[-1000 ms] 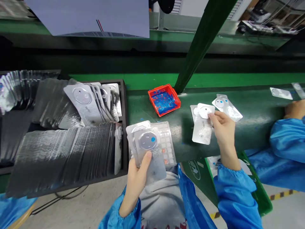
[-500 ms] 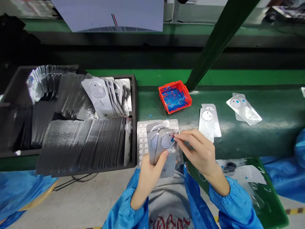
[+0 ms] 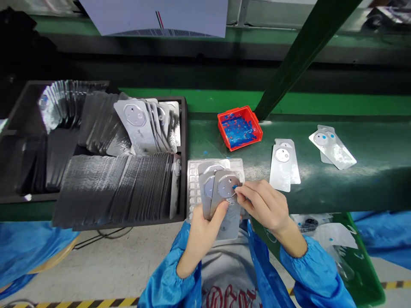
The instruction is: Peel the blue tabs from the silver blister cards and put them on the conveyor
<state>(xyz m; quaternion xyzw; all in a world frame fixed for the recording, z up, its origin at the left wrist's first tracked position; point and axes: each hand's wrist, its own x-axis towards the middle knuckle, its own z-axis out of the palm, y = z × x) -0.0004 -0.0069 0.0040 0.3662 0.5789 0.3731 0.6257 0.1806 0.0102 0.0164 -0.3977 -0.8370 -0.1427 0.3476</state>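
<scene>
Several flat silver metal plates (image 3: 226, 220), each with a raised octagonal ring, are fanned out in my left hand (image 3: 205, 229), its thumb pressed on the top one. My right hand (image 3: 263, 203) pinches a tiny blue piece (image 3: 235, 187) against the right side of the top plate's octagon. What exactly the piece is, I cannot make out. Beneath the plates lies a pale tray with a grid of square bumps (image 3: 193, 188). Beyond my hands stands a red bin (image 3: 257, 137) of small blue and red pieces.
At left, a black crate (image 3: 183, 128) holds rows of upright plates. Two plates (image 3: 280, 171) lie right of the bin; two more with blue dots (image 3: 340, 156) lie farther right. A green post (image 3: 298, 60) rises behind. Below right is a green crate (image 3: 369, 273); blue sleeves show at both sides.
The view has shifted slightly, so the bench things appear a little up and to the right. My right fingers have curled in more and still pinch at the top plate's octagon.
</scene>
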